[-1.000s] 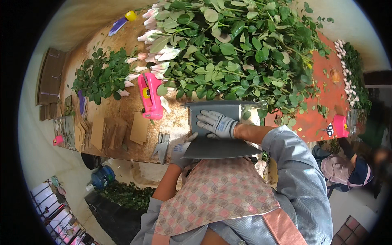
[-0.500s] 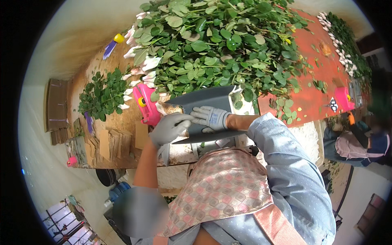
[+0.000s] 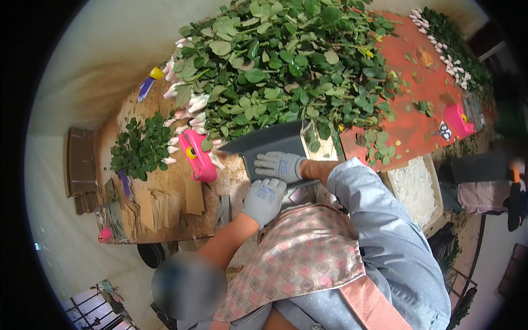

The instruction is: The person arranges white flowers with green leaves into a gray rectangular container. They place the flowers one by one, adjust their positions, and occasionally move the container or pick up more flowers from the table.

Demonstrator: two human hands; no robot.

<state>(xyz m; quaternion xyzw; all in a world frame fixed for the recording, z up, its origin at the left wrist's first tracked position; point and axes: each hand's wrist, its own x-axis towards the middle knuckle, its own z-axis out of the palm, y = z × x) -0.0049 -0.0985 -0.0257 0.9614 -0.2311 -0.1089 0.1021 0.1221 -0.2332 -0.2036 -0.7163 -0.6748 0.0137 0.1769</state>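
A dark grey sheet (image 3: 275,138) lies bent in front of me on the bench, its far side standing up against the leaves. My right hand (image 3: 279,166), in a grey glove, lies flat on it with fingers stretched to the left. Just nearer, my left hand (image 3: 264,201), gloved too, has its fingers bent over the sheet's near edge; the fingertips are partly hidden. A pink stapler-like tool (image 3: 197,157) with a yellow eye spot sits left of the sheet. Beyond is a big heap of leafy stems (image 3: 286,66), with white wrapped heads (image 3: 197,104) along its left side.
Brown cardboard pieces (image 3: 159,208) stand at the bench's near left, by a small leafy bunch (image 3: 137,146). A yellow-topped purple bundle (image 3: 148,83) lies farther back. Right, a red tabletop (image 3: 410,99) carries another pink tool (image 3: 457,120). A person (image 3: 484,192) works there.
My left hand has moved right and nearer to me, from the sheet's left end to its near edge. The sheet's raised near side no longer shows. My right hand stays flat.
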